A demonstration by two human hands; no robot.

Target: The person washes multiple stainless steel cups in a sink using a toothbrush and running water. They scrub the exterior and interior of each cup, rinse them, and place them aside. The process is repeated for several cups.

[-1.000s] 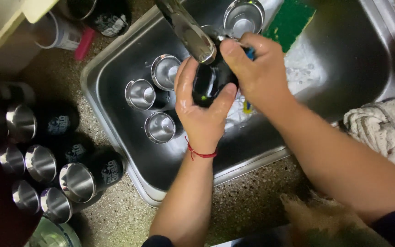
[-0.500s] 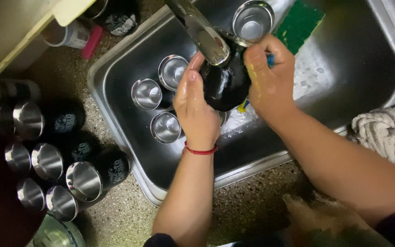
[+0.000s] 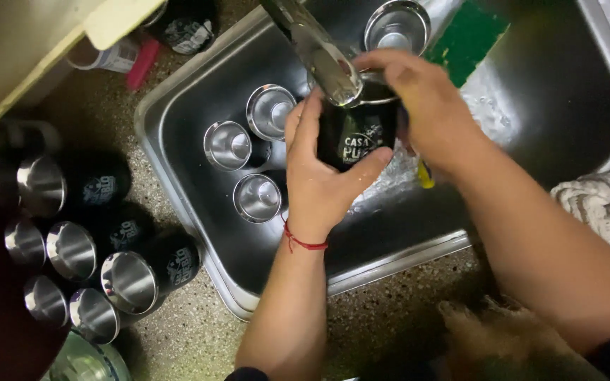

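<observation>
Seen from the head camera, a person holds a black cup (image 3: 356,137) upright over a steel sink (image 3: 178,113), its mouth directly under the spout of the faucet (image 3: 323,53), apparently so water can run into it. The left hand (image 3: 319,176), a red string at its wrist, wraps around the cup's side, fingers curled closed against it and thumb across the front. The right hand (image 3: 421,106) closes over the rim from the far side, fingers bent onto the cup; a sliver of yellow shows below that hand, too hidden to identify. Three steel-lined cups (image 3: 252,144) stand mouth-up in the basin just left of the hands, another near a green sponge (image 3: 467,35). More black cups (image 3: 100,247) lie grouped on the speckled counter (image 3: 390,310), apart from the sink. A towel (image 3: 601,208) lies at right.
</observation>
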